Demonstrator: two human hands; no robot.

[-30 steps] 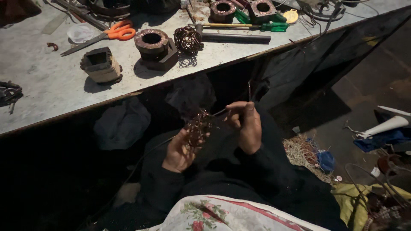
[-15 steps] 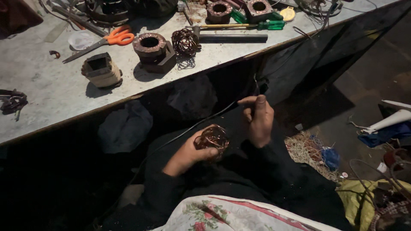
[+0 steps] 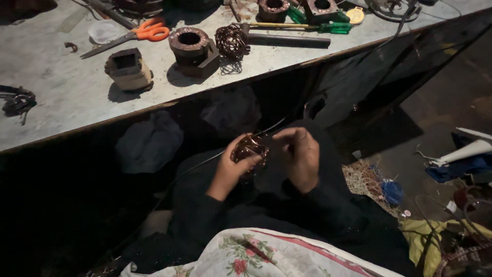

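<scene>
My left hand (image 3: 229,172) grips a bundle of copper winding wire (image 3: 249,149) in my lap, below the bench edge. My right hand (image 3: 297,156) sits close beside the bundle on its right, fingers curled at its edge, pinching a thin wire strand (image 3: 205,159) that runs out to the lower left. Both forearms are in dark sleeves. What lies under the bundle is hidden in shadow.
The grey workbench (image 3: 61,102) above holds orange-handled scissors (image 3: 138,35), a taped square coil (image 3: 128,69), a round stator core (image 3: 190,46), a loose wire coil (image 3: 230,41), a dark bar (image 3: 287,40) and green-handled tools (image 3: 328,26). Clutter and white cloth (image 3: 469,151) lie on the floor right.
My right hand has come down and in from higher up to meet the wire bundle. The left hand stays on the bundle, which has risen slightly.
</scene>
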